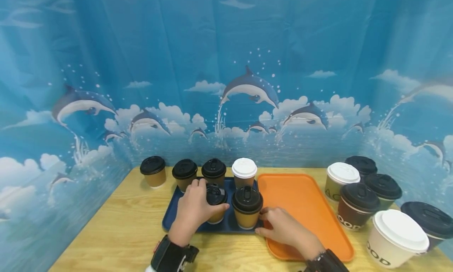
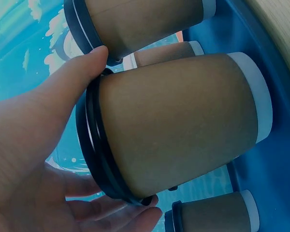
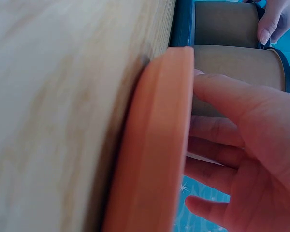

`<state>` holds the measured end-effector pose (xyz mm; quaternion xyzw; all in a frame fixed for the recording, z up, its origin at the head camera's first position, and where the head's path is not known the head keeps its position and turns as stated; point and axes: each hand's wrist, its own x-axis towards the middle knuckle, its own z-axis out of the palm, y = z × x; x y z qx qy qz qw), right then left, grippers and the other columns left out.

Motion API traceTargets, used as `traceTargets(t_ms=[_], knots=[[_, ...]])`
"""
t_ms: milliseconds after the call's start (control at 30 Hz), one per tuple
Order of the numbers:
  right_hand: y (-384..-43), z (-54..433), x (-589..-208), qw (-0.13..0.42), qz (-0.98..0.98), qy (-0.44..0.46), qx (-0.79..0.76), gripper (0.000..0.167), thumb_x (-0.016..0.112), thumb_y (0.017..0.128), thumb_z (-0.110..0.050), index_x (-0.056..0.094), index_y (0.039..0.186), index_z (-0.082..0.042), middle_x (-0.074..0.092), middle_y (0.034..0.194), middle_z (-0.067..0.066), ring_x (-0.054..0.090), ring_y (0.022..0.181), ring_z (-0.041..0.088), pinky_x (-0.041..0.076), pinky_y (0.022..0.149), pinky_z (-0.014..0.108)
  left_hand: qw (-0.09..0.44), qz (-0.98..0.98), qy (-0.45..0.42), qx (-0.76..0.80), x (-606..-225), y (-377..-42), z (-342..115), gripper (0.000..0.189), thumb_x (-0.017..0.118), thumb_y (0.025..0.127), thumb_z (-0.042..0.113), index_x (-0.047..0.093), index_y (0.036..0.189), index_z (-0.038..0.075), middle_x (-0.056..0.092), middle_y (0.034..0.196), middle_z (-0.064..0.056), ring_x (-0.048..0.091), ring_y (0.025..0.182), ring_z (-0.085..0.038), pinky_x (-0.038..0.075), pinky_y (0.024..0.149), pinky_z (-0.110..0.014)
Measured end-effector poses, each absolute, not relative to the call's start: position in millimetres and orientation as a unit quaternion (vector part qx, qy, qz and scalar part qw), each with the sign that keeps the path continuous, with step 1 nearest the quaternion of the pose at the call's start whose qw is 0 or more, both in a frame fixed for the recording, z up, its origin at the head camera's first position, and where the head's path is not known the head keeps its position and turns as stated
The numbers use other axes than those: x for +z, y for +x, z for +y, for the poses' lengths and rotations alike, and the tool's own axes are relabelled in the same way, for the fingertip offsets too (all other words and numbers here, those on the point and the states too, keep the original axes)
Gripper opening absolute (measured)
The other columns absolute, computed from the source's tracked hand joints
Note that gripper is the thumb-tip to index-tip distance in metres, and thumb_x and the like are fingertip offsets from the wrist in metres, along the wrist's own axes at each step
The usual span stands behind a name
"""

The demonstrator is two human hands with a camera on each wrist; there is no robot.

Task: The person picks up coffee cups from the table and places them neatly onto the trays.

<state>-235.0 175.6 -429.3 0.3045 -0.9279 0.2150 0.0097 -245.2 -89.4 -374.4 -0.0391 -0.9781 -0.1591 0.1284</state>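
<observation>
At the dark-blue plastic tray's (image 1: 173, 209) front edge, the L hand (image 1: 194, 205) has fingers & thumb curled round the lid of a brown paper cup (image 1: 216, 218) w/ black plastic lid, upright on that tray. R hand (image 1: 283, 226): fingers loose, half-open, gripping nothing, just beside a 2nd brown black-lidded cup (image 1: 246, 217) & the orange plastic tray (image 1: 293, 201); cup contact unclear. Behind: 2 more black-lidded cups (image 1: 214, 169), 1 brown white-lidded cup (image 1: 244, 181). Progress approx. part-way: 5 cups on blue tray, 1 brown cup (image 1: 155, 178) off it on the wood-grain table (image 1: 106, 232); 6 mixed cups (image 1: 393, 242) R of orange tray; amt. left uncertain.
</observation>
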Motion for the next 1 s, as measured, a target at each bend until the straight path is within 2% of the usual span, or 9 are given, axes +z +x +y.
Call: traceTargets(t_ms=[267,500,733,1000], knots=[[-235,174,-429,-0.001,-0.931,0.297,0.215,0.035,0.08,0.088,-0.028,0.076,0.11,-0.001,0.073,0.114,0.016,0.071,0.1,0.029,0.059,0.083,0.043,0.134,-0.98,-0.015,-0.149,-376,-245,-90,0.109,0.084,0.06,0.074,0.057,0.131,-0.005,0.06,0.113,-0.022,0.063,0.104,-0.039,0.058,0.076,-0.054],[-235,174,-431,-0.013,-0.931,0.29,0.223,0.038,0.08,0.088,-0.029,0.075,0.113,0.0,0.072,0.115,0.017,0.071,0.103,0.03,0.058,0.084,0.044,0.112,-0.979,-0.027,-0.166,-375,-245,-93,0.117,0.083,0.06,0.075,0.053,0.14,-0.004,0.057,0.129,-0.027,0.059,0.117,-0.043,0.056,0.084,-0.058],[-235,174,-429,-0.013,-0.931,0.29,0.222,0.037,0.08,0.088,-0.028,0.075,0.111,0.001,0.072,0.116,0.018,0.07,0.103,0.032,0.058,0.085,0.045,0.059,-0.976,-0.079,-0.194,-364,-245,-106,0.102,0.087,0.069,0.061,0.052,0.143,0.001,0.054,0.139,-0.024,0.055,0.125,-0.042,0.053,0.091,-0.06],[-235,174,-428,-0.015,-0.929,0.288,0.231,0.037,0.08,0.088,-0.028,0.075,0.112,0.001,0.071,0.117,0.019,0.07,0.104,0.033,0.058,0.086,0.046,0.059,-0.977,-0.091,-0.182,-364,-247,-109,0.091,0.09,0.07,0.054,0.058,0.138,0.002,0.062,0.128,-0.02,0.062,0.115,-0.037,0.056,0.085,-0.057]])
